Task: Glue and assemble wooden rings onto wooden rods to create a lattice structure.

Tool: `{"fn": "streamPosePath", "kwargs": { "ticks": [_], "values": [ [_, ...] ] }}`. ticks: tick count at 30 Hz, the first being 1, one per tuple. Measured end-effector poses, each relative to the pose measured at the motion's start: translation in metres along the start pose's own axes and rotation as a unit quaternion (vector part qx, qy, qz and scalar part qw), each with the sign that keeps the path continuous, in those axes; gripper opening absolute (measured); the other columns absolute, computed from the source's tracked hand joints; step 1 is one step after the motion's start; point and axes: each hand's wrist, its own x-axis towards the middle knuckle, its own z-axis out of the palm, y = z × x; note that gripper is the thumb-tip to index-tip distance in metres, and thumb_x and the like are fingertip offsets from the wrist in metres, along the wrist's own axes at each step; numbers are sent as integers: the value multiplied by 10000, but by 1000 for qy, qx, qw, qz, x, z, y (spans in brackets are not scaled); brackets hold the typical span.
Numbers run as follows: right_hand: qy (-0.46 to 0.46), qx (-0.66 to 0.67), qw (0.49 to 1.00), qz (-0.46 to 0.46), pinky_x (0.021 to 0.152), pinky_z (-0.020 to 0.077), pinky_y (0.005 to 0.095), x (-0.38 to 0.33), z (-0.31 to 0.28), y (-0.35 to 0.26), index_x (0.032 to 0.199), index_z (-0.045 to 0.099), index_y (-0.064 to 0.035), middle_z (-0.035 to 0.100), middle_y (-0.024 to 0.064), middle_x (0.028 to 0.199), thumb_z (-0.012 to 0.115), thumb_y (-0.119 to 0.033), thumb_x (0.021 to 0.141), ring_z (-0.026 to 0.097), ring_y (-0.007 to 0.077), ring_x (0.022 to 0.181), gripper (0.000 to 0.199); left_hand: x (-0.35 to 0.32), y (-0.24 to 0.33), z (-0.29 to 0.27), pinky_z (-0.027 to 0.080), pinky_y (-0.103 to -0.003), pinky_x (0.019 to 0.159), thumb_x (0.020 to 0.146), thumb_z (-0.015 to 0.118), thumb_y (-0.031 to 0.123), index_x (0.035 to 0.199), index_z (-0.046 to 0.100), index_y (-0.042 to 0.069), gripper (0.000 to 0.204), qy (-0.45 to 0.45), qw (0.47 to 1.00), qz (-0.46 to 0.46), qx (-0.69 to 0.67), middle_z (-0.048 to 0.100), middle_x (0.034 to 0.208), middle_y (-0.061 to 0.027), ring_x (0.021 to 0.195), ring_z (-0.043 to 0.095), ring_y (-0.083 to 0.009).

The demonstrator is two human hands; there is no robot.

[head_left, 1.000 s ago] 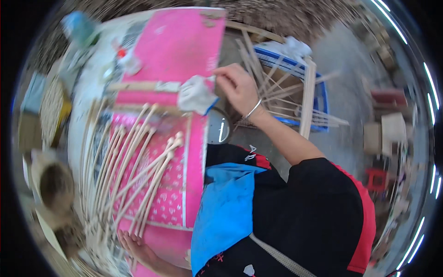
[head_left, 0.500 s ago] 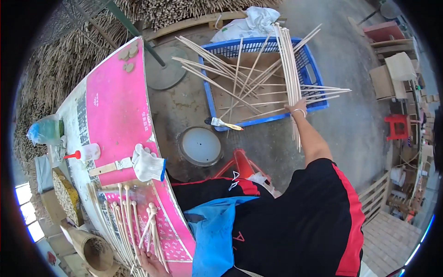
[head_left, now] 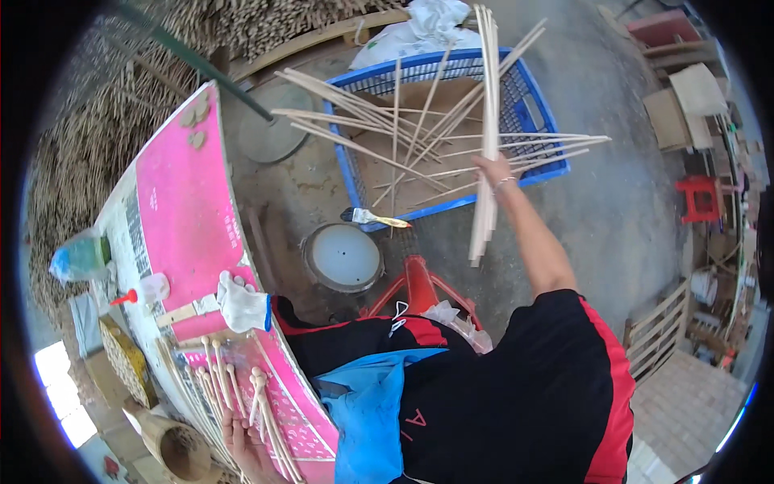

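My right hand is closed round a bundle of long pale wooden sticks, held upright in the picture over the right part of a blue plastic crate. More loose sticks lie crisscross over the crate's rim. At the lower left, my left hand rests over ball-ended wooden sticks on the pink-covered table, its fingers loosely extended. A few more ball-ended sticks lie just right of that hand.
On the table are a white glove, a red-tipped bottle and round wooden discs. A brush sits at the crate's near edge. A red stool, a round lid-like disc and a white sack stand around it.
My right hand has moved slightly left and up with the bundle, whose lower end has swung left. My left hand has shifted up and left along the ball-ended sticks. The view has shifted a little.
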Motion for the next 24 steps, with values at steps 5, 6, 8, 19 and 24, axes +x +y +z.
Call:
{"fn": "streamPosePath", "kwargs": {
  "ticks": [5, 6, 8, 19, 24],
  "values": [
    [-188, 390, 901, -26, 587, 592, 310, -104, 126, -94, 1134, 580, -32, 643, 54, 813, 714, -49, 891, 654, 163, 623, 278, 40, 42, 104, 450, -157, 600, 1050, 555, 155, 1311, 592, -31, 322, -165, 980, 29, 111, 617, 924, -24, 750, 540, -51],
    [-290, 507, 811, -23, 645, 596, 321, -136, 153, -108, 1146, 550, -58, 639, 52, 850, 673, -74, 929, 659, 165, 677, 250, 45, 52, 119, 432, -177, 634, 1049, 556, 184, 1318, 603, -24, 343, -183, 967, 49, 171, 608, 928, -17, 766, 523, -56],
    [-341, 446, 824, -72, 755, 579, 359, -216, 197, -130, 1182, 529, -70, 637, 50, 924, 685, -163, 934, 667, 168, 795, 307, 45, 78, 182, 407, -224, 686, 1019, 576, 218, 1331, 617, -6, 387, -207, 912, 142, 326, 581, 932, -10, 790, 492, -73],
    [-687, 253, 681, 14, 897, 520, 346, -530, 273, -49, 1109, 605, -43, 664, 60, 1029, 858, -238, 780, 632, 176, 1022, 459, -11, 66, 188, 527, -282, 669, 673, 848, 160, 984, 670, -12, 397, -234, 821, 71, 515, 679, 834, -50, 740, 650, -123],
    [-790, -249, 371, -419, 963, 513, 419, -552, 269, 4, 1306, 601, 1, 673, 201, 1248, 846, -417, 773, 643, 317, 1152, 720, -86, 43, 87, 524, -336, 668, 706, 772, 109, 988, 680, 4, 315, -86, 839, 87, 530, 664, 773, -85, 719, 658, -179]
  ]
}}
